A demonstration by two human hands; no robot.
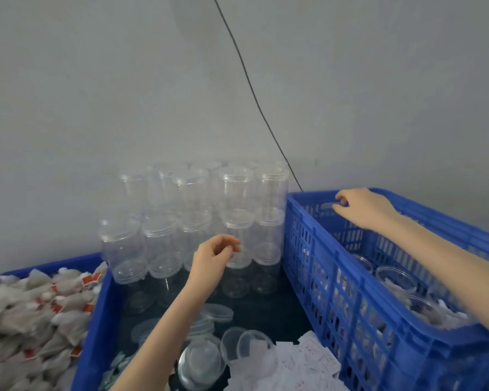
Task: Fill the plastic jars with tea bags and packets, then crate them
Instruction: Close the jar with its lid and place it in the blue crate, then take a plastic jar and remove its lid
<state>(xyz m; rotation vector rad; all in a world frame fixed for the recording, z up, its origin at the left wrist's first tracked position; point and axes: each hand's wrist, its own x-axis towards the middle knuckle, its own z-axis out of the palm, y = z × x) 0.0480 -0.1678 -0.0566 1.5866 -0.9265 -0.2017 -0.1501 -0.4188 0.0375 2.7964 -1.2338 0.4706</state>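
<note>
Several clear plastic jars (187,221) stand stacked against the wall at the back of a dark tabletop. My left hand (213,256) hovers in front of the lower jars, fingers loosely curled, holding nothing. My right hand (363,207) is over the far rim of the blue slotted crate (336,266), fingers bent, nothing visibly held. Filled jars (398,280) lie inside that crate. Tea bags (31,314) with red tags fill a blue bin at the left. White packets (308,359) lie near the front.
Loose clear lids (218,313) and an open jar (246,345) sit on the dark surface between the two blue containers. A black cable (254,94) hangs down the grey wall behind the jars.
</note>
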